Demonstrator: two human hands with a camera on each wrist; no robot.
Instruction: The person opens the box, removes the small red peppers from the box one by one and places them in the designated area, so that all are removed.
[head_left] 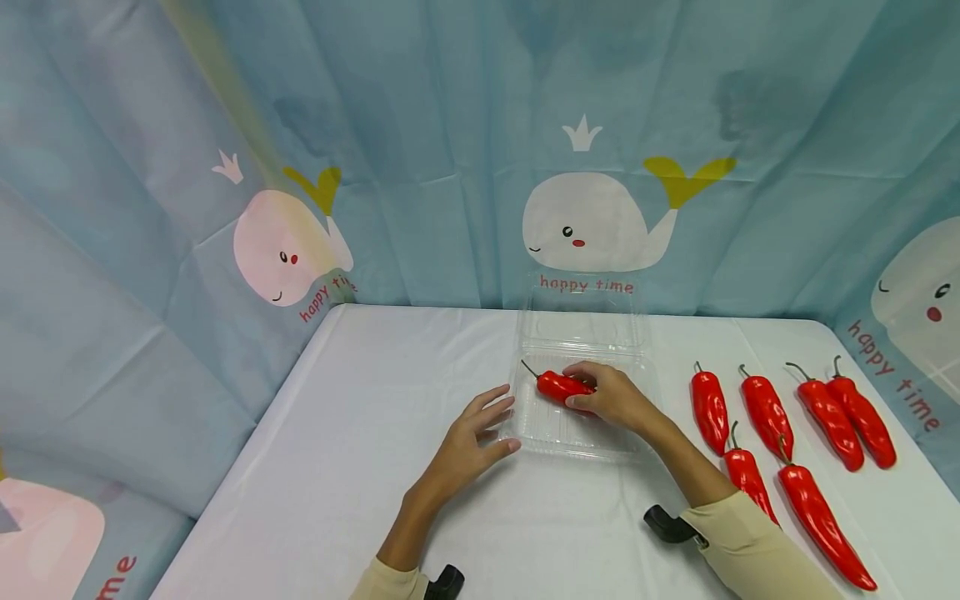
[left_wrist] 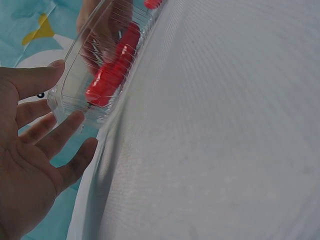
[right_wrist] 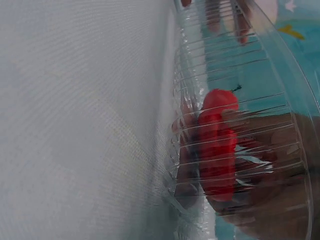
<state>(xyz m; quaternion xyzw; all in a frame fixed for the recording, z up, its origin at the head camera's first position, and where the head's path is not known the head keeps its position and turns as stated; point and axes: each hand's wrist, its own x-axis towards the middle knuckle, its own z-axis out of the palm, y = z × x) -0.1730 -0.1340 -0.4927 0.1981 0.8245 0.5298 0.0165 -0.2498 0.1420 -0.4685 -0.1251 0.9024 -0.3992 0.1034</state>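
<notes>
A red chili pepper [head_left: 558, 387] lies across the base of a clear plastic clamshell container [head_left: 540, 429], its stem toward the left. My right hand [head_left: 611, 398] reaches into the container and holds the pepper between thumb and fingers at its right end. Through the ribbed clear wall, the right wrist view shows that pepper [right_wrist: 218, 150] and part of the hand. My left hand [head_left: 471, 446] is at the container's left side with fingers spread. In the left wrist view its thumb and fingertips are at the container's rim [left_wrist: 57, 100]; firm contact is hard to tell.
Several red peppers [head_left: 765, 408] lie on the right of the white-covered table [head_left: 322, 467], with a long one [head_left: 821, 517] nearest the front. The container's lid [head_left: 581, 321] stands raised at the back, against a blue whale-print curtain [head_left: 450, 167].
</notes>
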